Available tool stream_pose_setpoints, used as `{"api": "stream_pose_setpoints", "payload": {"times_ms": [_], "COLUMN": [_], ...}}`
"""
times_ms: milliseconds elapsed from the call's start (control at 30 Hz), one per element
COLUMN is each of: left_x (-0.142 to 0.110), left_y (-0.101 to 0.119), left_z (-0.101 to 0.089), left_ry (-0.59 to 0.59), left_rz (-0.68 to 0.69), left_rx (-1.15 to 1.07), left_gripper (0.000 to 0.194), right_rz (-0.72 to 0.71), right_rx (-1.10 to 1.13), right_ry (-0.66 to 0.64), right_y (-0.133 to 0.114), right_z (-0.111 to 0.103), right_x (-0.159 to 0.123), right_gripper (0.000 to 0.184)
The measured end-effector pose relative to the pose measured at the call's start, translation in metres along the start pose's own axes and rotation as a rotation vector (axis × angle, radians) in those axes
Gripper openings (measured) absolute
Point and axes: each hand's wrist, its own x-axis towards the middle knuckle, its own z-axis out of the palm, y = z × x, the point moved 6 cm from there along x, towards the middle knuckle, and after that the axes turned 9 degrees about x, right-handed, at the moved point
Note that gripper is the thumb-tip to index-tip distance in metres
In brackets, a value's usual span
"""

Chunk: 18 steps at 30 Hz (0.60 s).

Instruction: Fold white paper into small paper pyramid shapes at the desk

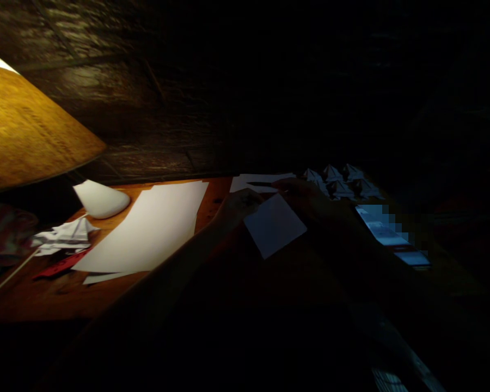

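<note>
Between my hands is a small white square sheet of paper (275, 226), turned with one corner toward me. My left hand (243, 206) is closed at its upper left edge. At the far corner my right hand (300, 190) has its fingers drawn together, apparently on the paper; deep shadow hides the exact grip. Behind the hands lies a white sheet (240, 183), partly covered, with a thin dark shape across it that I cannot make out. Folded paper figures (341, 189) stand in two rows just right of my right hand.
Left of my arm are large white sheets (151, 223), a red flat object (63, 265), a folded striped paper piece (67, 237) and a lamp's white base (100, 200) under its yellow shade (36, 130). A lit phone (387, 231) lies right. Behind the wooden table (57, 299) rises a dark wall.
</note>
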Motion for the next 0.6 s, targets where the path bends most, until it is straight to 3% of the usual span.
{"api": "stream_pose_setpoints", "payload": {"times_ms": [167, 267, 367, 600], "left_x": [0.0022, 0.0019, 0.0015, 0.0013], "left_y": [-0.0056, -0.0074, -0.0073, -0.0106], "left_z": [-0.0010, -0.0033, -0.0050, -0.0073], "left_ry": [0.005, 0.023, 0.031, 0.034], "left_rz": [0.004, -0.043, -0.058, -0.060], "left_rx": [0.026, -0.001, -0.021, -0.059], "left_gripper": [0.015, 0.016, 0.015, 0.014], "right_rz": [0.089, 0.124, 0.107, 0.032], "right_rx": [-0.015, 0.003, 0.028, -0.042], "right_ry": [-0.032, -0.069, -0.105, -0.137], "right_y": [0.0044, 0.0058, 0.0039, -0.0024], "right_z": [0.0027, 0.0034, 0.0040, 0.0051], "right_x": [-0.0041, -0.0052, -0.0043, -0.0027], "right_gripper": [0.031, 0.035, 0.039, 0.029]}}
